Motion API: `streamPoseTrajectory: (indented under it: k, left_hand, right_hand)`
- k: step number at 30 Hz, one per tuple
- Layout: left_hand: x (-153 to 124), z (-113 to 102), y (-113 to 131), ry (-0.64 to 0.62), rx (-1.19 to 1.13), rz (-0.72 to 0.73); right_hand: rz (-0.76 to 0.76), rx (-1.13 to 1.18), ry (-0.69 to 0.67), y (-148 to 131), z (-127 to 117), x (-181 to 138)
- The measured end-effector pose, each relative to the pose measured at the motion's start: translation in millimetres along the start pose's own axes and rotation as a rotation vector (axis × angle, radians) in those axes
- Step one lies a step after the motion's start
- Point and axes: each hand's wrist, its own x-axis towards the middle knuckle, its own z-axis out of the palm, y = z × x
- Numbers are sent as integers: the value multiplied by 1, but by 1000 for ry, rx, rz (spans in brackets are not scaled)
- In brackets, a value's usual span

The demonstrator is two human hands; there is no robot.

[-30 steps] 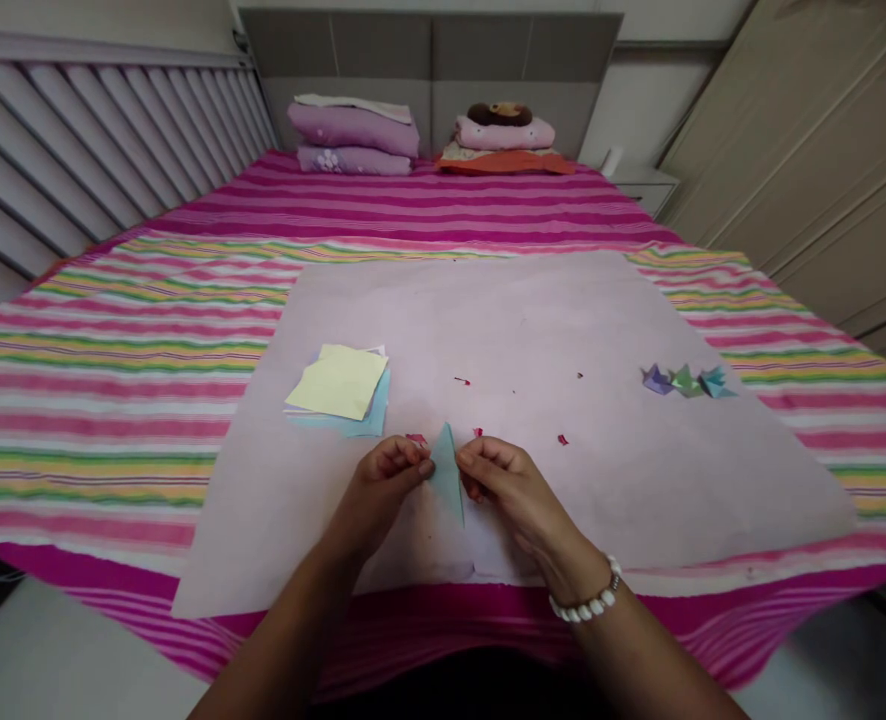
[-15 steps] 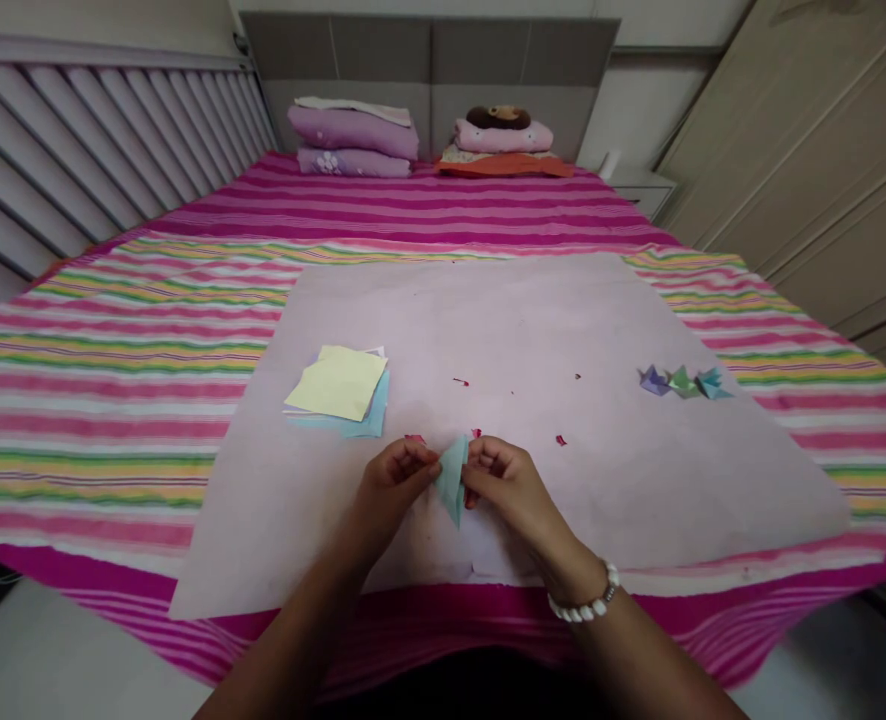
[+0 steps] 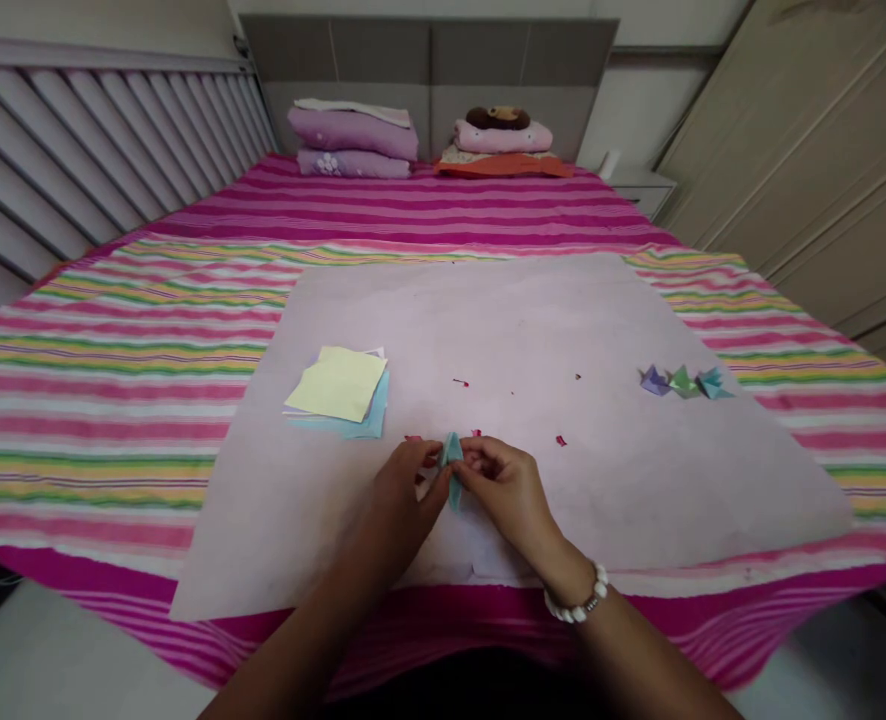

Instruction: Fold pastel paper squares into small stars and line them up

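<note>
A small folded piece of light blue paper (image 3: 452, 447) is pinched between both hands, above the near part of a large pale sheet (image 3: 518, 320). My left hand (image 3: 407, 490) grips its left side with thumb and fingers. From the other side, my right hand (image 3: 504, 487) pinches it too, a white bead bracelet on that wrist. Fingertips cover part of the folds. Beyond my left hand lies a stack of square paper with a yellow sheet (image 3: 342, 383) on top and blue ones beneath.
Three folded paper pieces, purple (image 3: 653, 380), green (image 3: 684, 381) and blue (image 3: 713, 383), stand in a row at the right. Several red scraps, one a torn bit (image 3: 561, 440), dot the sheet. Folded bedding (image 3: 353, 133) sits by the headboard (image 3: 383, 50).
The blue paper has gone from a wide, flat-facing triangle to a narrower shape between the fingers. My hands have come closer together, the left one turning inward.
</note>
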Motion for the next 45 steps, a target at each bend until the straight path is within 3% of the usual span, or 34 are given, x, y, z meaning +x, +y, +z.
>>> streamPoseTrajectory:
  k: [5,10,13,15,21,25,30,38,41,45]
  left_hand:
    - [1,3,-1,32,128,73]
    - [3,0,0,23,41,-120]
    - [1,-4,6,-48,-66,-177]
    - [0,-5,10,-61,-39,-113]
    - [-2,-1,11,142,276,95]
    - [0,5,7,129,353,131]
    - [4,7,1,3,231,110]
    - [3,6,1,18,52,-169]
    - [3,4,1,6,46,-104]
    - [7,-3,1,-55,37,132]
  right_hand:
    - [-97,-169,20,-1,0,-2]
    - [-184,-316,49,-4,-4,-1]
    - [-204,-348,52,-5,-5,0]
    - [-215,-361,53,-5,-4,0]
    - [-256,-412,115,-5,0,-1]
    - [-261,-416,104,-7,3,-3]
    - [-254,-408,95,-9,6,-4]
    - [-253,-412,121,-3,8,-2]
    - [-242,-414,125,-2,6,-2]
    - [-172,-350,103,-1,2,-1]
